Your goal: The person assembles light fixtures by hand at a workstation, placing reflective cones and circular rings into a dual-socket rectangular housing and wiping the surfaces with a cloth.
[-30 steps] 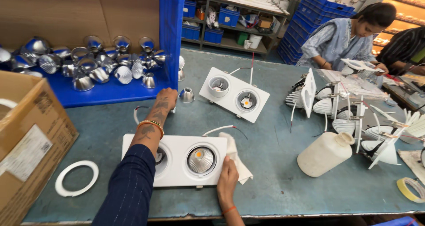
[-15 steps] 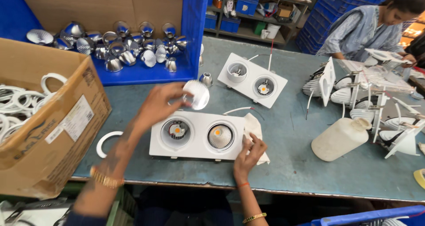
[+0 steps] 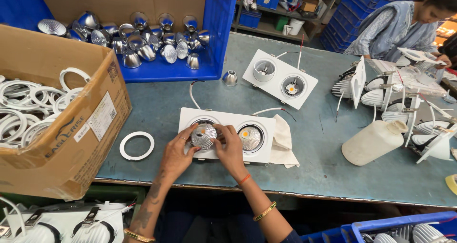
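Grey-green and scuffed, the long workbench (image 3: 157, 97) runs across the view, with shelves of blue crates behind it and a second person in a pale blue top (image 3: 388, 26) working at the far right end. At the left edge stands a big brown cardboard box (image 3: 71, 143) heaped with white plastic rings, and behind it a blue plastic bin (image 3: 216, 28) holds a pile of shiny silver cone reflectors. A white rectangular twin downlight housing (image 3: 226, 134) lies near the front edge, a folded cream cloth (image 3: 284, 143) tucked under its right end. A second white twin housing (image 3: 280, 78) sits further back, tilted. To the right lies a cream plastic bottle (image 3: 373, 142) on its side, touching a cluster of white finned lamp parts. A loose white ring (image 3: 136, 146) lies flat just left of the near housing. The left hand (image 3: 177, 155) and right hand (image 3: 231, 147) meet over the housing's left opening, fingers curled narrowly around a small faceted silver reflector cup (image 3: 203, 136), which sits in that opening between both sets of fingertips
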